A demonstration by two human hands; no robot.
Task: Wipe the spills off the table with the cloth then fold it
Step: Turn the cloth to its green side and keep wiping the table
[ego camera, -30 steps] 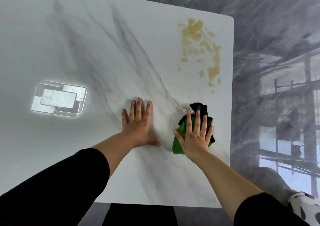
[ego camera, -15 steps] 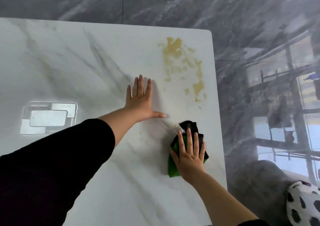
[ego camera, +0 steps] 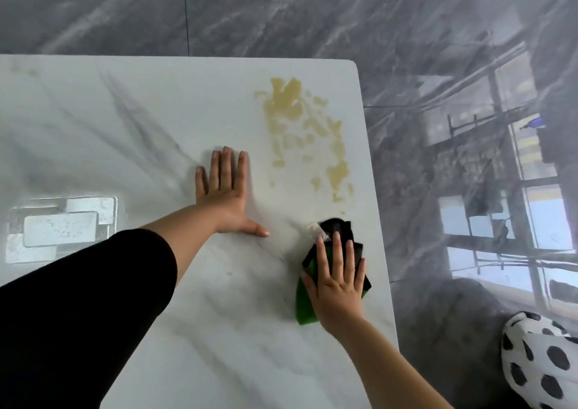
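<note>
Cloth (ego camera: 334, 230) — long axis toward spill (ego camera: 300, 130), under flat right hand (ego camera: 339, 283).

- The right hand (ego camera: 339, 286) covers most of the cloth (ego camera: 337, 228). I see only a black part above the fingers and a green strip at the wrist, so I can't tell how it is bunched.
- I can't tell whether the pale patch (ego camera: 314, 227) at the cloth's far corner is spill or a label.
- The table (ego camera: 125, 111) is cut off at the left and bottom edges.
- The black sleeve (ego camera: 78, 314) also runs off at both those edges.
- The spotted object (ego camera: 541, 361) at bottom right is cropped, and I can't identify it.
</note>
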